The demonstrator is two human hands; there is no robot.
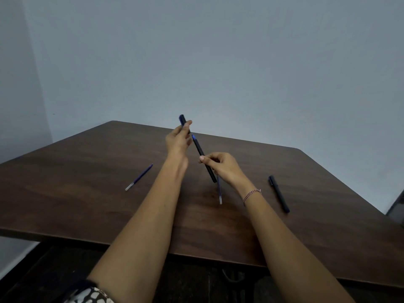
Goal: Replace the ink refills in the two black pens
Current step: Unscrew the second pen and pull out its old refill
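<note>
My right hand [220,167] grips the barrel of a black pen [202,155], held tilted above the table with its blue tip pointing up and away. My left hand [178,138] pinches the pen's black cap [183,122], just beyond that tip and apart from it. A blue refill [139,177] with a white end lies on the table to the left. Another blue refill [219,193] lies below my right hand, partly hidden by it. A second black pen [279,193], capped, lies on the table to the right.
The dark wooden table [87,204] stands against a pale blue wall [218,62]. Its front edge runs across the lower part of the view, with dark floor below. A grey object [396,207] shows at the right edge.
</note>
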